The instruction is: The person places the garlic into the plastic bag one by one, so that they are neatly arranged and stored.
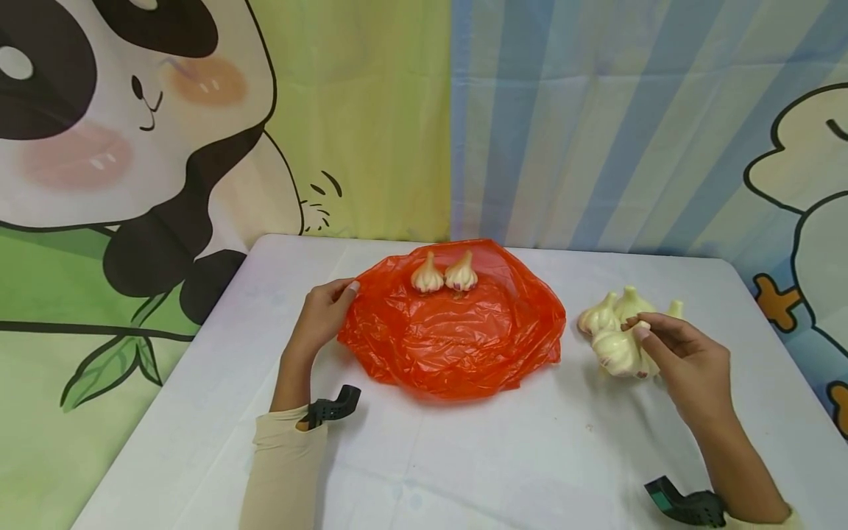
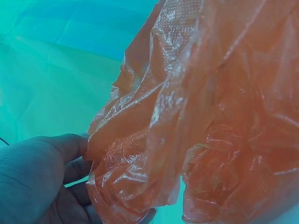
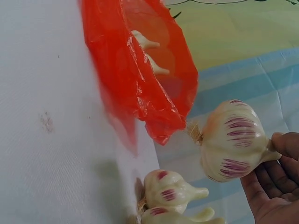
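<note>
A red plastic bag (image 1: 444, 353) lies spread open on the table, with two garlic bulbs (image 1: 428, 277) side by side in its far part. My left hand (image 1: 321, 316) pinches the left edge of the bag between thumb and fingers; crumpled film (image 2: 154, 121) fills much of the left wrist view. To the right of the bag, my right hand (image 1: 698, 364) pinches the stem of a purple-streaked garlic bulb (image 3: 233, 140), raised off the table. Behind this bulb stand several more garlic bulbs (image 1: 598, 315), partly hidden by it and the hand.
The white table (image 1: 424, 464) ends at a hanging cloth (image 1: 563, 125) printed with a panda and stripes. Both wrists carry a black camera mount, such as the left mount (image 1: 334, 405). Small reddish specks (image 3: 47, 122) mark the tabletop.
</note>
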`<state>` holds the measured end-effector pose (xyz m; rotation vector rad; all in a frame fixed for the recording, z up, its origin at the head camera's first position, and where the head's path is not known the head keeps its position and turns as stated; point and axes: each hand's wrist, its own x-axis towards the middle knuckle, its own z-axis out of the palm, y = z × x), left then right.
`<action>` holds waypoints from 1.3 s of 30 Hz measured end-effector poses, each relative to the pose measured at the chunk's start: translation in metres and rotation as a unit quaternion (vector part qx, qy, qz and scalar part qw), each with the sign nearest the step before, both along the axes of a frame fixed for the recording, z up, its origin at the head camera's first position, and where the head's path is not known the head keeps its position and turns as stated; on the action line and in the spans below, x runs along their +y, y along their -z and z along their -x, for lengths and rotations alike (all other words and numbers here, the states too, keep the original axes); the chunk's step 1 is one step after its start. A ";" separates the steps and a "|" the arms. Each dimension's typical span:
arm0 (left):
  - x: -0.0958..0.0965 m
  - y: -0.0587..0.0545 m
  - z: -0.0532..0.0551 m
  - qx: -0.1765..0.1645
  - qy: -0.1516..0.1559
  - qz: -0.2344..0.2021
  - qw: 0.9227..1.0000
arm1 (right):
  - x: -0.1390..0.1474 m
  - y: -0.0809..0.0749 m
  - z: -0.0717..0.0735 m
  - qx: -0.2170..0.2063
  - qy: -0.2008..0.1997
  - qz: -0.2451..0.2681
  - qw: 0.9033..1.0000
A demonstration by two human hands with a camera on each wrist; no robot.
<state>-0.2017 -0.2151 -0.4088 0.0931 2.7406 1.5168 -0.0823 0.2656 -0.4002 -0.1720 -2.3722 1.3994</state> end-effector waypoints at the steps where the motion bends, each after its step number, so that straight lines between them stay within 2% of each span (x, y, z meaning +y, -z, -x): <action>1: 0.000 0.000 0.000 -0.001 -0.001 -0.002 1.000 | -0.002 -0.001 0.001 0.003 0.001 0.003 1.000; 3: 0.000 0.000 0.000 -0.001 -0.001 -0.002 1.000 | -0.005 -0.003 0.004 0.010 -0.003 0.007 1.000; 7: 0.001 0.000 0.000 0.002 0.001 -0.004 1.000 | -0.014 -0.006 0.011 0.035 -0.024 0.049 0.998; 10: 0.001 0.000 0.000 0.002 0.002 -0.007 1.000 | -0.021 -0.008 0.018 0.063 -0.050 0.111 0.991; 14: 0.001 0.000 0.000 0.002 0.000 -0.007 1.000 | -0.031 -0.010 0.027 0.089 -0.083 0.164 0.979; 22: 0.000 0.000 0.000 0.002 0.005 -0.006 1.000 | -0.049 -0.013 0.043 0.095 -0.087 0.190 0.973; 29: -0.001 0.000 0.002 0.000 0.004 -0.006 1.000 | -0.065 -0.015 0.058 0.118 -0.119 0.235 0.958; 33: -0.002 0.000 0.001 -0.003 0.001 -0.011 1.000 | -0.075 -0.013 0.066 0.124 -0.132 0.245 0.952; 37: -0.002 -0.001 0.000 -0.004 -0.001 -0.013 1.000 | -0.084 -0.013 0.072 0.112 -0.131 0.252 0.952; 39: -0.002 -0.001 0.000 -0.002 0.001 -0.013 1.000 | -0.088 -0.012 0.075 0.103 -0.124 0.240 0.957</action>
